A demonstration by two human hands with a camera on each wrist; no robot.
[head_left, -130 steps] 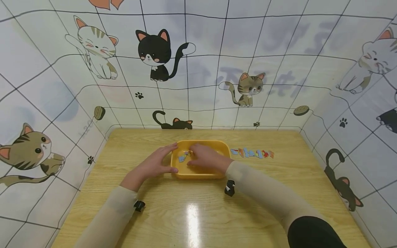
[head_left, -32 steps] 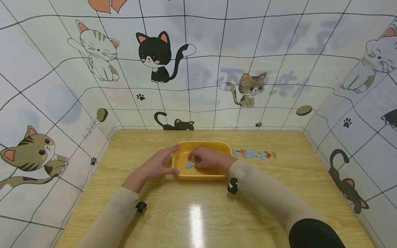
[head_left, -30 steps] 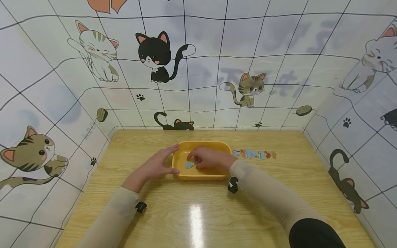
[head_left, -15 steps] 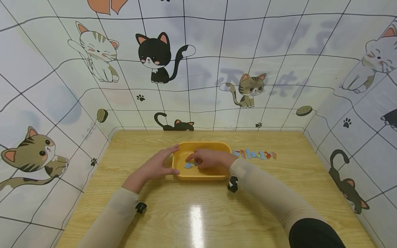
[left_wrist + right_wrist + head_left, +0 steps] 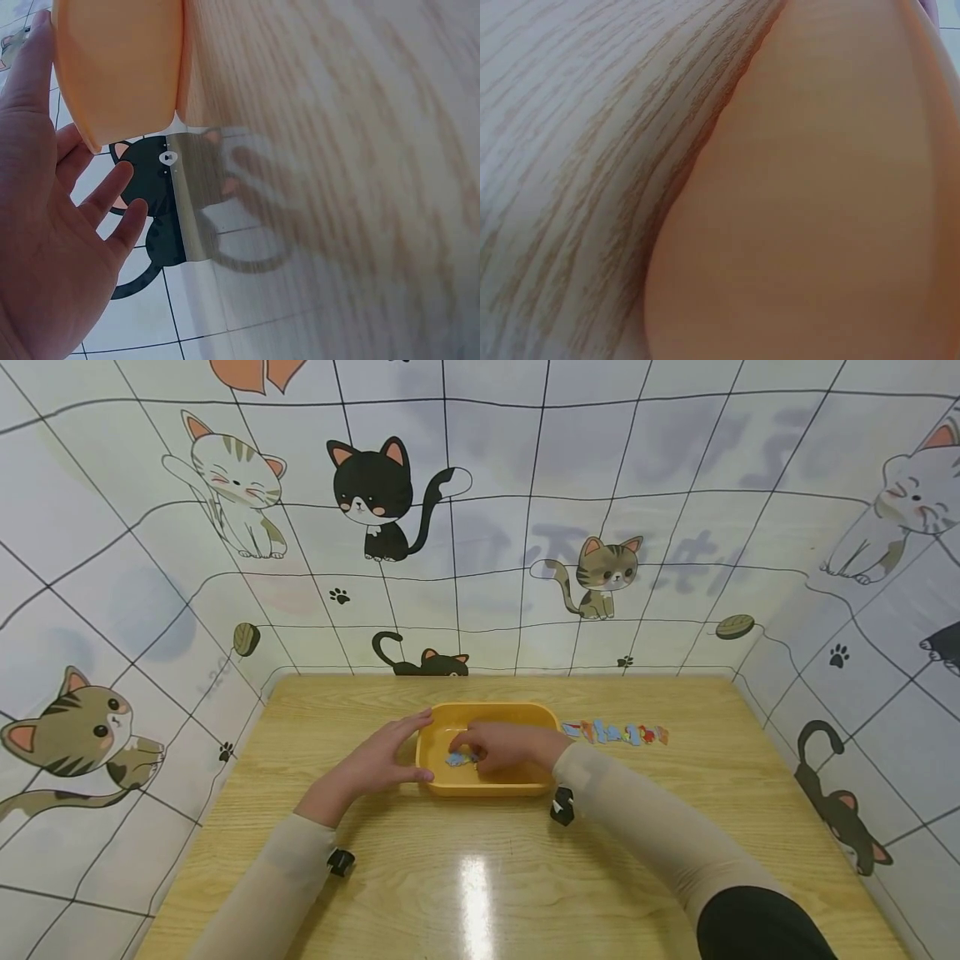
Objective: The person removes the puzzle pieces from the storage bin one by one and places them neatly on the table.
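Note:
A yellow rectangular tray (image 5: 487, 791) stands on the wooden table in the head view. My left hand (image 5: 375, 757) spans its left end, thumb near the front corner and index finger near the back one. In the left wrist view, the other fingers of that hand (image 5: 52, 217) are spread off the tray. My right hand (image 5: 510, 746) reaches down inside the tray with a bent index finger. Small flat printed pieces (image 5: 455, 760), blue and irregular like jigsaw pieces, lie under its fingertips. Whether it pinches one is hidden. Only the tray's outer wall (image 5: 802, 187) fills the right wrist view.
Just right of the tray, several similar colourful pieces (image 5: 613, 732) lie in a row on the table (image 5: 390, 877). Walls with printed cats (image 5: 375, 485) enclose the table at the back and sides.
Inside the tray, my right fingers have shifted, and the index finger straightened and bent again over the pieces. The pieces have moved slightly. My left hand keeps its place at the tray.

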